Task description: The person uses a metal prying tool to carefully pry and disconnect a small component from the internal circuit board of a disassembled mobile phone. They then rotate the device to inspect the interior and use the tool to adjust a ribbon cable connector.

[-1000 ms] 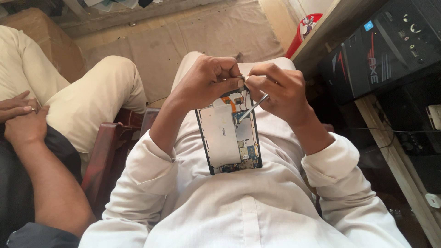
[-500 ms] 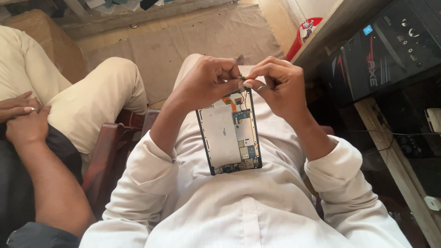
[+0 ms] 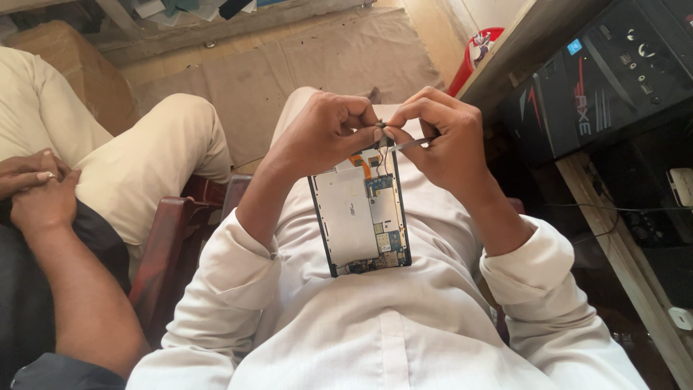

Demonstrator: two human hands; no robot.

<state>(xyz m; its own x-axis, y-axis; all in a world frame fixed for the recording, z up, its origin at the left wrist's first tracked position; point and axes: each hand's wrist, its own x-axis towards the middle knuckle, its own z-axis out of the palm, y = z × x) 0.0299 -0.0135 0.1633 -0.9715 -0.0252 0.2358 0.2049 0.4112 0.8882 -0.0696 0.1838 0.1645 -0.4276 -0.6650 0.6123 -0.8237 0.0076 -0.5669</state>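
Note:
An opened tablet [image 3: 361, 217] lies on my lap, back cover off, showing a silver battery plate, a green circuit board and an orange flex cable near its top. My left hand [image 3: 321, 133] grips the tablet's top edge, fingers pinched at the upper corner. My right hand [image 3: 440, 137] holds thin metal tweezers [image 3: 415, 144], their tip pointing at the top of the board where both hands' fingertips meet. I wear a white long-sleeved garment.
Another person sits at my left in cream trousers [image 3: 144, 166], with clasped hands [image 3: 32, 184] and a dark wooden chair arm [image 3: 162, 245] between us. A black computer case [image 3: 599, 79] stands on a shelf at right, a red container [image 3: 473, 54] beyond, a cloth-covered floor ahead.
My right hand has lifted the tweezers from the board's upper right up to the tablet's top edge, close to my left fingertips. The tablet has stayed in place.

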